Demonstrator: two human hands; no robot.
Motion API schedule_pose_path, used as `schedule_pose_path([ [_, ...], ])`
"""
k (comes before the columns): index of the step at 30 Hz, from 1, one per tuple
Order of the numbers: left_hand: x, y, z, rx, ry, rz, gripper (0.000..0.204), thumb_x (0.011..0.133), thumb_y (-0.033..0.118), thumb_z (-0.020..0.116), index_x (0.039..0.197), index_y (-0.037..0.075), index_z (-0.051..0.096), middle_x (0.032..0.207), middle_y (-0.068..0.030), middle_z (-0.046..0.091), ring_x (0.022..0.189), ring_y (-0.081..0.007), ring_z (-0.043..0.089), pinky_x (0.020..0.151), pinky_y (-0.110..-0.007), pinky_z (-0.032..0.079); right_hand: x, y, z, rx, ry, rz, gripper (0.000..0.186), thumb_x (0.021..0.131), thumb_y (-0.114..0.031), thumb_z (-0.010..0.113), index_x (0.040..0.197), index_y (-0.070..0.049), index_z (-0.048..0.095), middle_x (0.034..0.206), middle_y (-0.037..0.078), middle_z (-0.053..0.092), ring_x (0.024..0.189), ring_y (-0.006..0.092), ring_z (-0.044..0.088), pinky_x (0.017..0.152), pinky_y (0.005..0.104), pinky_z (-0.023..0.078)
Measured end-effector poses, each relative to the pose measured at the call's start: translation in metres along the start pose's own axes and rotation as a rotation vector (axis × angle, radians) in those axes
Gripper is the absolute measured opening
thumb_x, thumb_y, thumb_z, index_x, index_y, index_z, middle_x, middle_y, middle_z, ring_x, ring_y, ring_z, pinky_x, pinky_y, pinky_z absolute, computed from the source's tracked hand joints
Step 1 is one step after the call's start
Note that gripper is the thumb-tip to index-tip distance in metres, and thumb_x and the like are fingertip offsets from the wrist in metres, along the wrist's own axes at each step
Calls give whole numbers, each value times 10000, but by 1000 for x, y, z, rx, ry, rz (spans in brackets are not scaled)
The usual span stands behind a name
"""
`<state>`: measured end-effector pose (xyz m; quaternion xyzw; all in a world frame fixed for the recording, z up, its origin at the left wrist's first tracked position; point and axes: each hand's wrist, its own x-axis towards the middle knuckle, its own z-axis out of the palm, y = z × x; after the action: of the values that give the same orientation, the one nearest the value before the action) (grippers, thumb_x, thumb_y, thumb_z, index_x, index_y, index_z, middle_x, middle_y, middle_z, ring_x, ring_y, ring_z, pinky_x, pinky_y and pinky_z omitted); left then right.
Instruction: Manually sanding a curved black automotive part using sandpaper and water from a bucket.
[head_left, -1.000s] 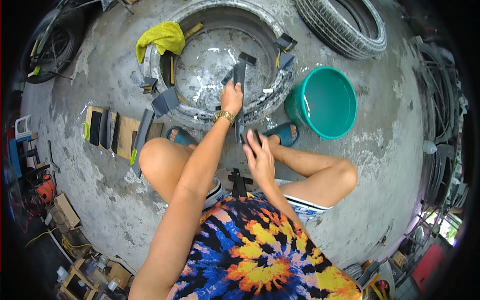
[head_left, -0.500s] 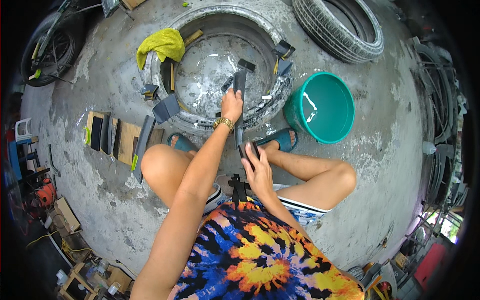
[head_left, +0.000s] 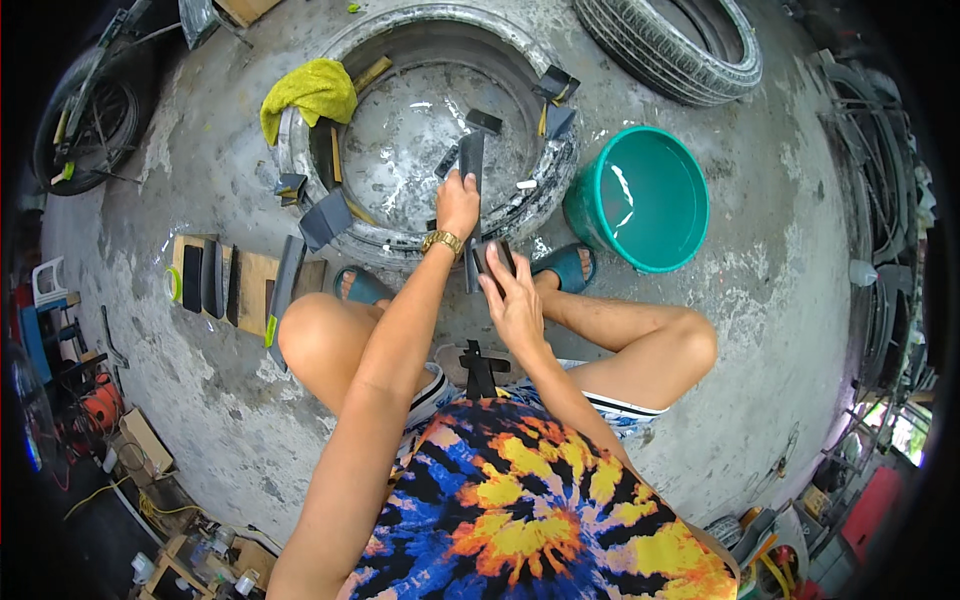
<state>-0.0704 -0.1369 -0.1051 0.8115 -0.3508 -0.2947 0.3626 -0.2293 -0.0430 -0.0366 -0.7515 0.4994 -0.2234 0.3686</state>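
My left hand (head_left: 458, 205) is closed round a long, narrow dark grey strip (head_left: 471, 152) with a curved surface, which points away from me over the near rim of a tire (head_left: 400, 22) lying flat. In my right hand (head_left: 517, 305) is a small dark block (head_left: 494, 258), pressed against or just beside the strip's near end; its contact is partly hidden by the fingers. Inside the tire ring, another dark block (head_left: 484, 121) and a small white piece (head_left: 527, 185) lie on the wet floor.
A yellow-green cloth (head_left: 312, 95) and dark folded sheets (head_left: 325, 220) rest on the tire's rim. To the right stands a green bucket (head_left: 652, 200) of water. On the left, a wooden board (head_left: 258, 285) bears several dark strips. A second tire (head_left: 690, 60) lies far right.
My right hand has moved a little away from me along the strip with the block. My left hand keeps its grip, and the whole view has shifted slightly.
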Motion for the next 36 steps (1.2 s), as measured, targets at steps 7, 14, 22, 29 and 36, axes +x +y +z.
schedule_pose_path([
  [7,3,2,-2,36,-9,16,353,933,259,513,1048,-64,596,937,-337,624,936,-506,584,838,-531,457,7,1,-3,19,-14,-20,422,896,-127,622,1309,-78,553,1199,264,524,1039,453,558,883,425,465],
  [14,0,-10,3,69,93,65,377,932,275,517,1105,-50,597,950,-333,629,941,-513,583,851,-534,457,-27,12,-4,-41,-47,-78,455,886,-177,636,1330,-138,546,1222,261,515,1083,445,552,883,442,478],
  [22,1,-8,-6,-4,-39,30,368,937,288,520,1098,-32,600,961,-324,631,962,-491,584,846,-522,451,-33,9,-8,28,-41,-79,410,901,-177,615,1305,-136,564,1215,246,527,1051,436,564,863,436,482],
  [29,11,-26,1,56,-32,27,412,936,301,517,1113,-65,581,1061,-348,598,1055,-494,545,920,-511,423,-19,17,0,56,-50,-85,444,886,-201,641,1319,-151,558,1242,237,521,1088,438,556,898,440,472],
  [36,2,-5,-2,7,-45,51,377,931,280,521,1073,-62,594,972,-327,628,967,-498,580,863,-520,452,10,17,2,44,3,-14,459,888,-183,636,1338,-159,545,1245,221,529,1082,429,572,909,432,471],
])
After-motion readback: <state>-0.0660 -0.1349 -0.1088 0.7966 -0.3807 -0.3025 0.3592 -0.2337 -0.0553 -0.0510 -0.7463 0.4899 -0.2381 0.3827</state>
